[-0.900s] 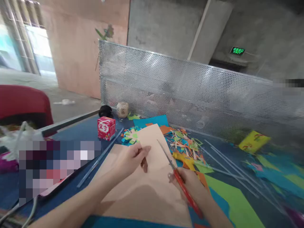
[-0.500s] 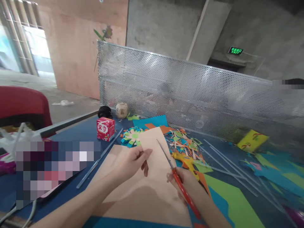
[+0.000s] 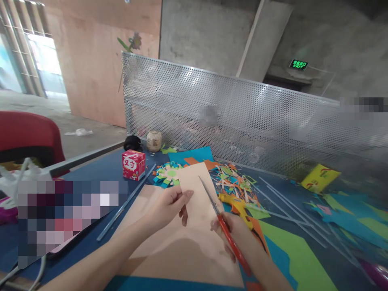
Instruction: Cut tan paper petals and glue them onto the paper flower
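My left hand (image 3: 171, 202) pinches a pale cream piece of paper (image 3: 197, 182) between thumb and fingers, near its left edge. In my right hand (image 3: 241, 230) is a pair of scissors (image 3: 228, 232) with red handles. Their blades look closed and point up and left, in front of the paper piece; whether they touch it I cannot tell. Below both hands lies a larger cream sheet (image 3: 169, 262). A yellow glue gun (image 3: 238, 204) rests just beyond my right hand, and a layered paper flower (image 3: 168, 173) sits beyond my left.
Colourful paper scraps (image 3: 235, 180) are heaped behind the glue gun. Clear glue sticks (image 3: 291, 204) and green paper (image 3: 303, 250) lie to the right. A red box (image 3: 133, 165) and a yellow packet (image 3: 320, 178) stand farther back. A perforated metal panel (image 3: 224, 109) borders the table.
The view has shifted slightly. My hands keep almost the same pose on the paper piece and the scissors, with the scissors a touch higher and farther left.
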Motion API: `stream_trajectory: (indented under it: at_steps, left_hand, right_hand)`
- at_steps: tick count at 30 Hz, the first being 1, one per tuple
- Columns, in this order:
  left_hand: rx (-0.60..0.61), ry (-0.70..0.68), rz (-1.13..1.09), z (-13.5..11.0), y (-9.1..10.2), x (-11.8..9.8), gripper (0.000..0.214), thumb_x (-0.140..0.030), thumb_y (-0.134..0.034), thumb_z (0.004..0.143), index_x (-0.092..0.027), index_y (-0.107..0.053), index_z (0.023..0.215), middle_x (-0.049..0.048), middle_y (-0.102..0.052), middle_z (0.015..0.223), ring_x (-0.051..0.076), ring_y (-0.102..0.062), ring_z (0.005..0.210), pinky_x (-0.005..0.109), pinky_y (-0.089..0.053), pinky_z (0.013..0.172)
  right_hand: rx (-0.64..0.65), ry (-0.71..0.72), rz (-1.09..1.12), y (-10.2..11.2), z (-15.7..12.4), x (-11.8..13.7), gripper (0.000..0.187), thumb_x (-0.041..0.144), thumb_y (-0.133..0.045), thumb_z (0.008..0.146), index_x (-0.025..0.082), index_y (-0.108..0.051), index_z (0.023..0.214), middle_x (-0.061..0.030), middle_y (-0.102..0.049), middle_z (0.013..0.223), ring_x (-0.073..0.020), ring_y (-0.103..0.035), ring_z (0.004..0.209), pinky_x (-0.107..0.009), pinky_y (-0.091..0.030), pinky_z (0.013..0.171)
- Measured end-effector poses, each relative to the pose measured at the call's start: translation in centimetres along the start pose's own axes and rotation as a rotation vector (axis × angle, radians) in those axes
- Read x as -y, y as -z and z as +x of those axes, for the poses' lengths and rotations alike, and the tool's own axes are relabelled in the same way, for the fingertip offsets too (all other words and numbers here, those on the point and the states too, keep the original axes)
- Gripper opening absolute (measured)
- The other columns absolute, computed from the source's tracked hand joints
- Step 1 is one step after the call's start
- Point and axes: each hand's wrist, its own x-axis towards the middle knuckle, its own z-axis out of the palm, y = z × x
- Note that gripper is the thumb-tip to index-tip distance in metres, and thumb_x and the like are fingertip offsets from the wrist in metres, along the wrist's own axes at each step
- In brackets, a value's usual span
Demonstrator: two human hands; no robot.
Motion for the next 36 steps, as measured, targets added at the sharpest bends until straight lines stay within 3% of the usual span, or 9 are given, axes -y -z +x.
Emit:
stream_trajectory:
  at_steps: [5,13,19,23,29,36]
  left_hand:
    - [0.040,0.004,-0.025,0.0,0.1,0.0,0.034,-0.039,-0.042,0.082,-0.017,-0.041,0.056,-0.0034,-0.053,0.037,0.008,-0.051,0.034,0.017,-0.033,0.039]
    - [0.121,0.000,-0.055,-0.3,-0.3,-0.3,0.033,-0.039,-0.041,0.082,-0.016,-0.044,0.058,-0.0035,-0.053,0.040,0.008,-0.052,0.035,0.017,-0.034,0.039]
    - [0.132,0.021,-0.039,-0.3,-0.3,-0.6,0.034,-0.041,-0.040,0.082,-0.016,-0.042,0.058,-0.0043,-0.052,0.037,0.008,-0.052,0.034,0.017,-0.033,0.040]
    - [0.134,0.021,-0.031,-0.4,-0.3,-0.4,0.036,-0.043,-0.040,0.081,-0.016,-0.042,0.058,-0.0042,-0.051,0.036,0.008,-0.052,0.034,0.017,-0.032,0.039]
    - [0.124,0.016,-0.036,-0.4,-0.2,-0.2,0.035,-0.045,-0.040,0.081,-0.017,-0.041,0.060,-0.0036,-0.053,0.038,0.009,-0.053,0.034,0.018,-0.034,0.040]
    - [0.232,0.043,-0.051,-0.6,-0.6,-0.4,0.034,-0.047,-0.040,0.080,-0.016,-0.044,0.065,-0.0022,-0.058,0.044,0.009,-0.053,0.035,0.018,-0.032,0.039]
  right_hand:
    - [0.032,-0.024,0.053,-0.3,0.2,-0.4,0.029,0.046,-0.049,0.073,0.018,-0.050,0.070,0.0076,-0.038,0.044,-0.0058,-0.037,0.033,-0.018,-0.033,0.033]
    - [0.108,-0.034,0.164,-0.3,-0.9,1.1,0.035,0.050,-0.054,0.068,0.017,-0.044,0.076,0.0083,-0.039,0.051,-0.0035,-0.036,0.034,-0.017,-0.035,0.032]
    - [0.201,-0.010,0.326,-0.5,-0.3,-1.1,0.040,0.057,-0.049,0.069,0.018,-0.045,0.078,0.0072,-0.039,0.054,-0.0048,-0.041,0.039,-0.016,-0.037,0.033]
    - [0.201,-0.030,0.349,-0.8,0.2,-1.5,0.038,0.054,-0.054,0.066,0.018,-0.045,0.077,0.0090,-0.036,0.049,-0.0041,-0.037,0.033,-0.016,-0.036,0.029]
    - [0.172,-0.069,0.360,-0.9,-0.4,0.3,0.036,0.043,-0.063,0.059,0.019,-0.041,0.074,0.0114,-0.037,0.047,-0.0029,-0.034,0.026,-0.017,-0.034,0.024]
    - [0.018,0.054,0.348,-0.9,-1.7,0.9,0.034,0.047,-0.060,0.061,0.019,-0.045,0.075,0.0096,-0.037,0.050,-0.0026,-0.038,0.036,-0.014,-0.036,0.033]
